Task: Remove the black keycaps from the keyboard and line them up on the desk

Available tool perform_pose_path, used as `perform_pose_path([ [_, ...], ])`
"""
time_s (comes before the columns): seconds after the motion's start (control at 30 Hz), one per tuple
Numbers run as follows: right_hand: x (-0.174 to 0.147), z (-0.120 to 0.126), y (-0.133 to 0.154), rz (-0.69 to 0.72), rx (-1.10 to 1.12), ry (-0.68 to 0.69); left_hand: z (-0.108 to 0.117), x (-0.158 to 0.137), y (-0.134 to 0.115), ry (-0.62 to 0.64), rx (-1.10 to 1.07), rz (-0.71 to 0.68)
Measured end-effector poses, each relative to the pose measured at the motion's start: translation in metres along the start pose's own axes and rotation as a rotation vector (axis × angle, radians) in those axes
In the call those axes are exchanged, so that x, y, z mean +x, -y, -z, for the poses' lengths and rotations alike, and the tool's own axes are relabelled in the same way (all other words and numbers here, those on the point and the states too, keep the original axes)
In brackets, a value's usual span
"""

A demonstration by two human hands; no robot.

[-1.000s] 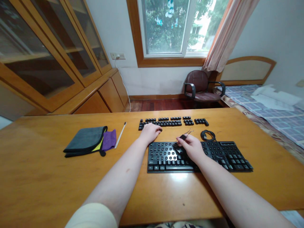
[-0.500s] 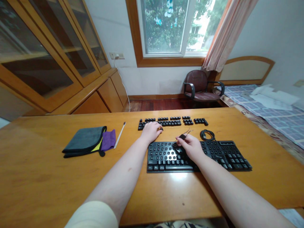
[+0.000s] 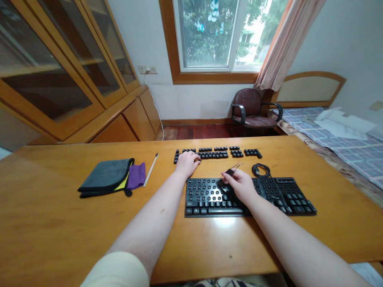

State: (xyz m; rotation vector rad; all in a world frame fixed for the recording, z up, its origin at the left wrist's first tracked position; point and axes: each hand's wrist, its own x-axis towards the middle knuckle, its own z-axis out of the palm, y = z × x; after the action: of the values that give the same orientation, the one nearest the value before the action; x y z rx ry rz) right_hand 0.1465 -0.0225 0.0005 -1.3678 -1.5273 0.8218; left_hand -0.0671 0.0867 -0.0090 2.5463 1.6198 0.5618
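Observation:
My left hand is at the left part of the rows of loose black keycaps. Its fingers are curled around a small dark keycap, and the hand hides part of the row. Over the middle of the black keyboard, my right hand grips a wire keycap puller by its black handle, with thin wire ends sticking out. The keyboard's upper rows show bare key stems on the left; keycaps still sit on the bottom row, the space bar and the number pad.
A coiled black cable lies behind the keyboard. To the left are a folded grey cloth, a purple cloth and a thin white brush. Beyond the wooden table stands an armchair.
My left hand has shifted slightly left and farther from me, along the keycap rows, with the dark keycap at its fingertips. The right hand and puller have stayed in place.

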Motion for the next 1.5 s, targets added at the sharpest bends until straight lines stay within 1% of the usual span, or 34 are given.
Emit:
perform_pose_path([
  [0.33,-0.0005,-0.0006,-0.0001,-0.01,0.012,-0.008,-0.004,0.001,-0.0009,-0.025,-0.018,-0.033],
  [0.53,-0.0005,-0.0006,-0.0029,0.0,0.009,-0.008,-0.0053,-0.001,0.0028,-0.072,-0.016,-0.027],
  [0.93,-0.0004,-0.0007,0.0001,-0.009,0.007,-0.002,-0.0046,-0.0026,0.005,-0.073,0.013,0.053],
  [1.27,-0.0008,-0.0003,0.0004,-0.016,0.015,-0.002,-0.007,-0.0021,0.0075,-0.103,-0.003,0.054],
  [1.5,0.0003,-0.0017,-0.0043,-0.028,0.048,-0.006,-0.0035,-0.0027,0.0074,-0.085,-0.013,0.078],
])
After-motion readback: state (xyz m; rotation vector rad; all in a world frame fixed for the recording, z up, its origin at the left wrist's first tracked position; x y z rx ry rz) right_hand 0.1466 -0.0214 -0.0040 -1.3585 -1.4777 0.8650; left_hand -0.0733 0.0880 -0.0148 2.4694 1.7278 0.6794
